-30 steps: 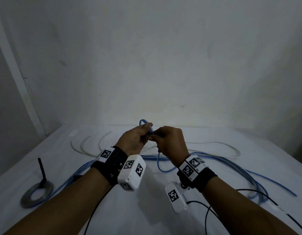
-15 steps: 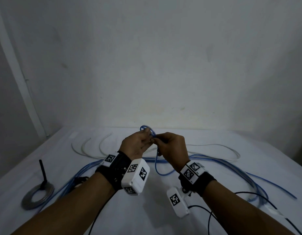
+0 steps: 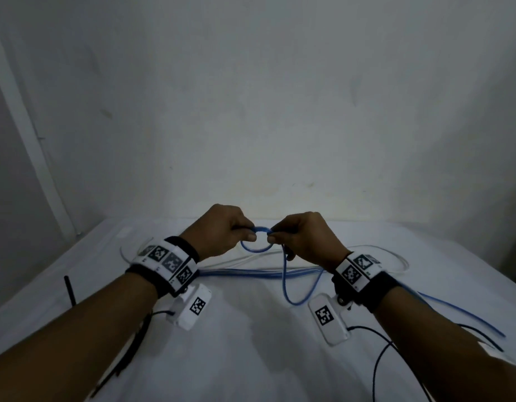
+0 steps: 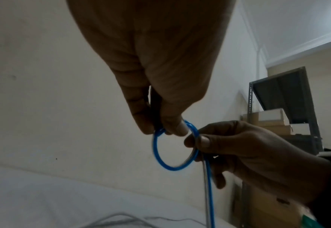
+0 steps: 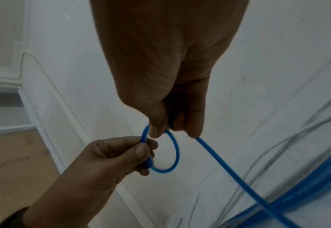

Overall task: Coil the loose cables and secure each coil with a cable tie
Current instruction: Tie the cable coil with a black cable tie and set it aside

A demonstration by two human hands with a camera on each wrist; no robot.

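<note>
A small loop of thin blue plastic-sheathed cable point(image 3: 255, 242) is pinched between left hand point(image 3: 222, 232) and right hand point(image 3: 304, 236), raised above the white cloth-covered surface point(image 3: 251, 358). If either pinch is eased, the springy loop could probably unwind.

Your arms are bare. Each wrist wears a black strap point(image 3: 378, 288) with a white band of black square markers, a white camera box point(image 3: 193, 307) beneath, trailing thin black cables.

No readable txt or nos.; wristbands point(image 3: 167, 261) carry only b/w square marker patterns.
</note>
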